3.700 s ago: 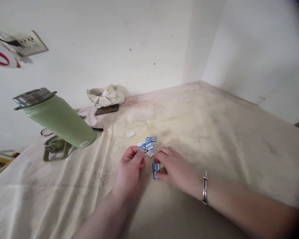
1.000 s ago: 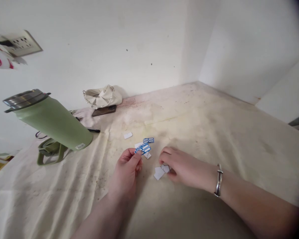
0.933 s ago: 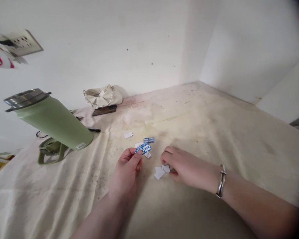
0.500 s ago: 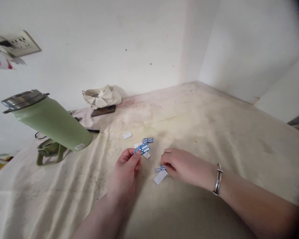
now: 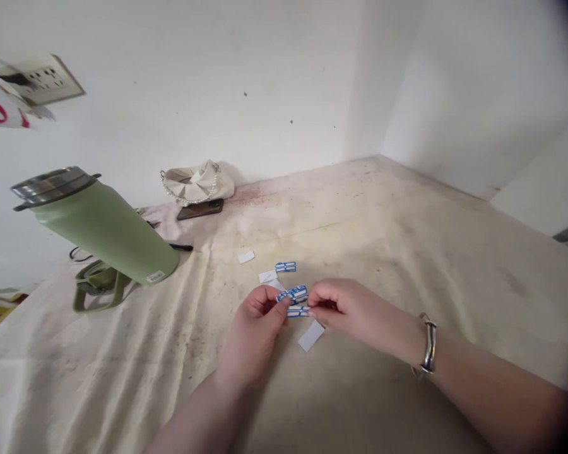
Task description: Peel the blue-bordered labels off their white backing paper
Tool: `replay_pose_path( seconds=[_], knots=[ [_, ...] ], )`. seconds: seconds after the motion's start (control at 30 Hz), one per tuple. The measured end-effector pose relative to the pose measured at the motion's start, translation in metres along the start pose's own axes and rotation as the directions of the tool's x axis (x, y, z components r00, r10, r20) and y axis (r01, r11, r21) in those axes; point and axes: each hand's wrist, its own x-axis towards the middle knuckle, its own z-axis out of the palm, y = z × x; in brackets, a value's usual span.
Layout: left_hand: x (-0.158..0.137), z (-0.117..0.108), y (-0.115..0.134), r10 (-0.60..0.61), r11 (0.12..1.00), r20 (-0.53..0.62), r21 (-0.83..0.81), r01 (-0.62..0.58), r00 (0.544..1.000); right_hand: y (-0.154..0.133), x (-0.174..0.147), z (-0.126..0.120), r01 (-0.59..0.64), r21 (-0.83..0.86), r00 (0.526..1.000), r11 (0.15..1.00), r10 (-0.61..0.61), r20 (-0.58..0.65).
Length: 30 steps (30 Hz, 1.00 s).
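Note:
My left hand (image 5: pixel 258 321) pinches several small blue-and-white printed paper labels (image 5: pixel 294 293) between thumb and fingers. Opposite it, my right hand (image 5: pixel 334 302) is closed at the right end of another blue-and-white label (image 5: pixel 297 311), which meets the left hand's labels. Below the right fingers a plain white slip (image 5: pixel 311 335) lies on the cloth. Just beyond the hands are one more blue-printed label (image 5: pixel 286 267) and a white slip (image 5: pixel 267 277); a further white slip (image 5: pixel 247 257) lies farther back.
On the left a green tumbler (image 5: pixel 104 227) with a steel rim stands beside a green lid with a handle (image 5: pixel 99 287). A dark phone (image 5: pixel 201 209) lies before a cream pouch (image 5: pixel 199 183) near the wall. Wrinkled cream cloth (image 5: pixel 407 252) covers the table.
My right hand has lifted a label from the cloth and brought it to the labels in my left hand. My left hand has shifted slightly right. The view has moved a little.

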Motion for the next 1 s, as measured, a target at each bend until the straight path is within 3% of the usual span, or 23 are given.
replay_pose_path(
  seconds=[0.17, 0.5, 0.67, 1.0],
  knots=[
    [-0.0026, 0.0018, 0.0025, 0.002, 0.995, 0.028, 0.098, -0.004, 1.000, 0.0039, 0.0029, 0.0003, -0.029, -0.028, 0.996, 0.999, 0.026, -0.089],
    [-0.0038, 0.0043, 0.0047, -0.006, 0.993, 0.075, 0.119, -0.003, 0.997, 0.0035, 0.0045, 0.0005, -0.051, 0.026, 0.987, 0.998, 0.055, -0.150],
    [-0.0041, 0.0047, 0.0060, -0.003, 0.991, 0.078, 0.137, -0.007, 0.997, 0.0019, 0.0042, -0.0009, -0.034, 0.136, 0.997, 0.990, 0.042, -0.059],
    [-0.0039, 0.0010, 0.0019, -0.004, 0.973, 0.126, 0.227, -0.025, 0.992, -0.0009, 0.0025, -0.0048, -0.001, 0.056, 1.000, 0.998, 0.001, 0.007]
  ],
)
